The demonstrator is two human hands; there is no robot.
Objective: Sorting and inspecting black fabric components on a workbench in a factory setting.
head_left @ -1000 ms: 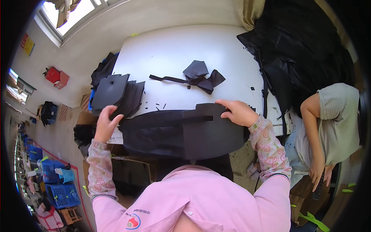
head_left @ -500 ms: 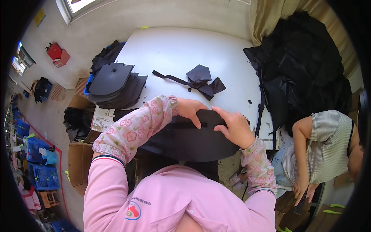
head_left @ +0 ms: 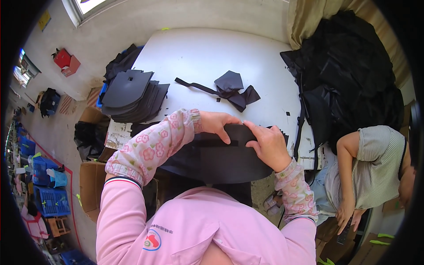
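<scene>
Along the near side of the white surface (head_left: 198, 48), we have the black panel (head_left: 234, 165) in front of our chest, our left hand (head_left: 215, 122) and right hand (head_left: 270, 145) close together, fingers seemingly pinching its far edge between thumb and forefinger. We judge this to be a gripping or lining-up step; next calls for even pressure so that edge won't slip.

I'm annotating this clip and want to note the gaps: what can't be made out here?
All in the head view:
Black panel, underside: hidden by its upper face.
Left hand, some fingers: hidden by the hand itself or the panel; can't tell which.
Window: cut off by the top edge.
Far blue crate, contents: too small to identify.
</scene>
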